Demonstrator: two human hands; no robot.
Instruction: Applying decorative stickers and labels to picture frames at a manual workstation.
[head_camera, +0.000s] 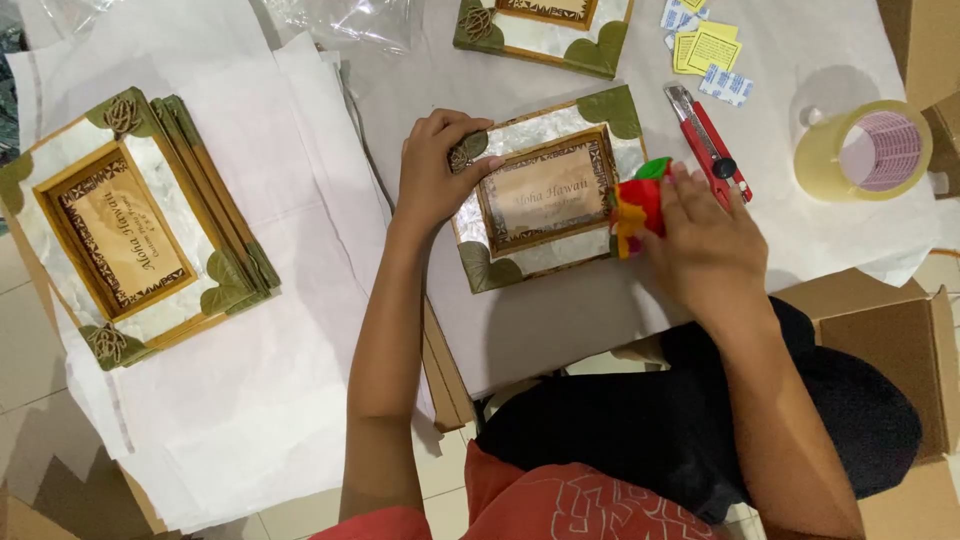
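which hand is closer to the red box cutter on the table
Right. The right hand, holding a multicoloured cloth, lies just beside the red box cutter; the left hand rests across the picture frame.

The top edge cuts off the upper picture frame (545, 30); the multicoloured cloth (635, 205) is partly hidden.
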